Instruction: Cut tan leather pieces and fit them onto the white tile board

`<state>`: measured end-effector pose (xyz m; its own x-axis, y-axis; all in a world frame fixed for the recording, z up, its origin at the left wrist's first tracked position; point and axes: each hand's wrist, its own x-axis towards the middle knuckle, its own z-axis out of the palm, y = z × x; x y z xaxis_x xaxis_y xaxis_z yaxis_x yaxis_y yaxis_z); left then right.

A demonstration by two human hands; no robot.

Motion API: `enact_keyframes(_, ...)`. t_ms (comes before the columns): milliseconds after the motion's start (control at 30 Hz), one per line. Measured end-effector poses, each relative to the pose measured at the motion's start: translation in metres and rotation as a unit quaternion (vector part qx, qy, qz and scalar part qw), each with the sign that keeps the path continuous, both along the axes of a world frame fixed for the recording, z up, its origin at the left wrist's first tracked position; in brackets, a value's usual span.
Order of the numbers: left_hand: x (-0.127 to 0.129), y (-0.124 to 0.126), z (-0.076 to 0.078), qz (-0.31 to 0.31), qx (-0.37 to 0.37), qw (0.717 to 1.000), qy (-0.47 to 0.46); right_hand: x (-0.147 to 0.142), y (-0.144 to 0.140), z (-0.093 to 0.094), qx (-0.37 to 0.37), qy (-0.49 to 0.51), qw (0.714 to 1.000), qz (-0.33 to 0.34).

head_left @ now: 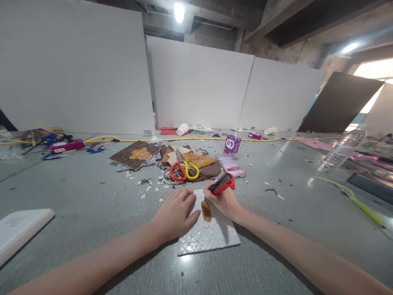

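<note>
Red-handled cutter (pixel 222 183) clamped in my right hand (pixel 223 201), left hand (pixel 176 213) spread flat, steadying the white patterned tile (pixel 215 239) on the tabletop (pixel 92 196).

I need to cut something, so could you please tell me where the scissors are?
In the head view the scissors lie on the leather scraps just beyond both hands, left of the purple carton.

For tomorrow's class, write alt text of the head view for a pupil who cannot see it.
A person's left hand presses a white patterned tile on a grey table while the right hand holds a red tool over a small brown piece. Scissors and brown scraps lie behind.
</note>
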<state>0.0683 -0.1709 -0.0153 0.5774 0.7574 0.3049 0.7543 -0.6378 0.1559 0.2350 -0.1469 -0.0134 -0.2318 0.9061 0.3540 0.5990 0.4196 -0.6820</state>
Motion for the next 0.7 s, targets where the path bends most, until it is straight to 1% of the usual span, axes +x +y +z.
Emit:
enact_keyframes(133,0.0,-0.0009,0.0005,0.001,0.001,1.0,0.004,-0.0003,-0.0006,-0.0011,0.012,-0.017,1.0,-0.001)
enact_keyframes(200,0.0,-0.0008,0.0005,-0.001,0.002,1.0,0.004,-0.0007,-0.0016,-0.0025,0.026,-0.031,0.999,0.023)
enact_keyframes(267,-0.0001,-0.0003,0.0001,-0.005,0.005,1.0,0.001,-0.0012,-0.0028,-0.0037,0.025,-0.031,0.998,0.058)
enact_keyframes(333,-0.0002,0.0,-0.0002,-0.007,0.007,1.0,-0.005,-0.0015,-0.0033,-0.004,0.021,-0.024,0.997,0.069)
enact_keyframes(500,-0.0005,-0.0003,-0.0006,-0.003,0.005,1.0,0.002,-0.0005,-0.0013,-0.0032,0.036,-0.03,0.999,0.001)
enact_keyframes(567,-0.0004,-0.0005,-0.0005,0.0,0.004,1.0,0.005,0.0,-0.0011,-0.0041,0.036,-0.033,0.999,0.0)
enact_keyframes(600,-0.0003,-0.0006,-0.0005,0.001,0.005,1.0,0.005,0.0002,-0.0014,-0.0049,0.037,-0.033,0.999,0.009)
enact_keyframes(700,0.0,-0.0003,-0.0005,-0.003,0.008,1.0,0.001,-0.0002,-0.0031,-0.0072,0.024,-0.023,0.997,0.071)
